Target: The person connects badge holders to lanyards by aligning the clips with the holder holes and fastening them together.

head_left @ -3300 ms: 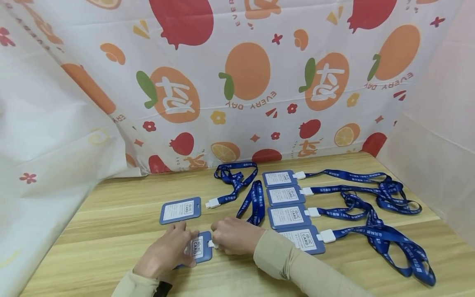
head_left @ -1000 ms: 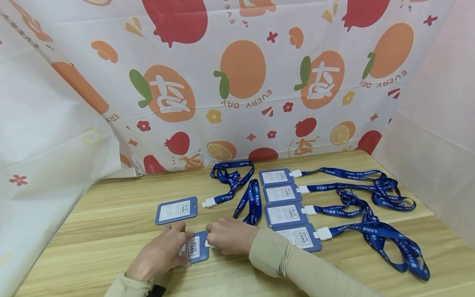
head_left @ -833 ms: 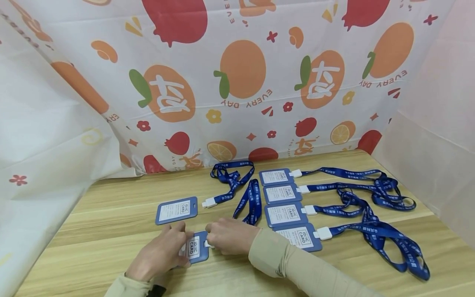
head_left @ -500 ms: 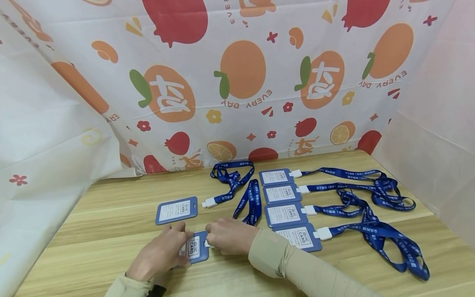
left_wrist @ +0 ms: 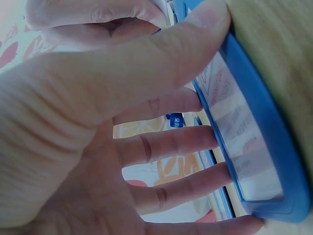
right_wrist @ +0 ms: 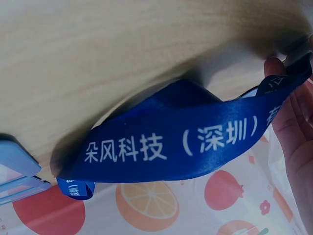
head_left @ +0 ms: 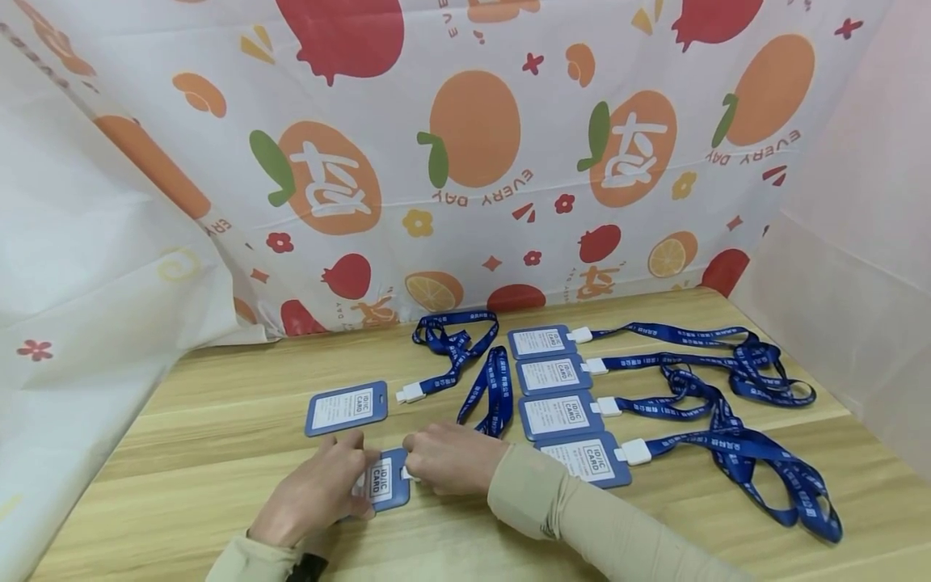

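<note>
In the head view my left hand (head_left: 316, 489) grips a blue ID badge holder (head_left: 393, 477) at the near front. The left wrist view has the thumb over one long edge of the badge holder (left_wrist: 274, 142), with fingers along the other. My right hand (head_left: 451, 461) pinches the white clip (head_left: 414, 475) at the holder's slotted end; its fingers hide most of the clip. From that hand a dark blue lanyard (head_left: 497, 396) loops back over the wood. The right wrist view shows the lanyard (right_wrist: 161, 137) up close, with white lettering.
Behind my left hand lies another badge holder (head_left: 347, 409), apart from a loose lanyard (head_left: 457, 343) with a white clip. Several badge holders (head_left: 540, 342) joined to lanyards form a column on the right of the wooden table (head_left: 167, 477). A fruit-print cloth (head_left: 480, 242) hangs behind.
The head view has shifted slightly. Both hands keep nearly the same places on the badge holder and its clip; the other badge holders and lanyards have not moved.
</note>
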The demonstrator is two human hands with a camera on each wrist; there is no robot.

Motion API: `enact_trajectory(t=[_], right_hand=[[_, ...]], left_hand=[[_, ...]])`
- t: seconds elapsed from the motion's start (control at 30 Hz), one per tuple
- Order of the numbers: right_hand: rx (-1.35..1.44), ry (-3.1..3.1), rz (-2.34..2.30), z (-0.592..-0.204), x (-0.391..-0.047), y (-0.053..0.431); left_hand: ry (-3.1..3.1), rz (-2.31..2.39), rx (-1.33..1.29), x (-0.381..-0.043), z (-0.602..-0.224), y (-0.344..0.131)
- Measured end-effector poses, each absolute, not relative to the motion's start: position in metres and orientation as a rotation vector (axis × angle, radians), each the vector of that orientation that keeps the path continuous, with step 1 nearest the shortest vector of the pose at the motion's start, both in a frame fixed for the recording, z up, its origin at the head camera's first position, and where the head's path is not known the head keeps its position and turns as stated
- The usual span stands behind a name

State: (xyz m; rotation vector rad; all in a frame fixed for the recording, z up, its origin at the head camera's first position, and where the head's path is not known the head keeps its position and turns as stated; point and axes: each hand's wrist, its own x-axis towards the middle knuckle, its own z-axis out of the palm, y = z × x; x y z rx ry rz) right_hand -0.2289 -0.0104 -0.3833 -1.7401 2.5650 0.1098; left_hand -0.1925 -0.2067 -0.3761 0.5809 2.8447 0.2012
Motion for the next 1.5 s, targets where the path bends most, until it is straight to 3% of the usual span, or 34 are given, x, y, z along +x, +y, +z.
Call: enact_trajectory(t=[1.3, 1.5], right_hand=[[-1.811, 2.556, 0.143, -0.3821, -0.2302, -0.0111], [-1.829, 2.582, 0.151, -0.3839, -0.2302, -0.0112]], left_hand=[[2.823, 0.216, 0.536, -0.1938, -0.3754, -0.2065], [2.843, 0.224, 0.632, -0.1958, -0.3762, -0.2073]])
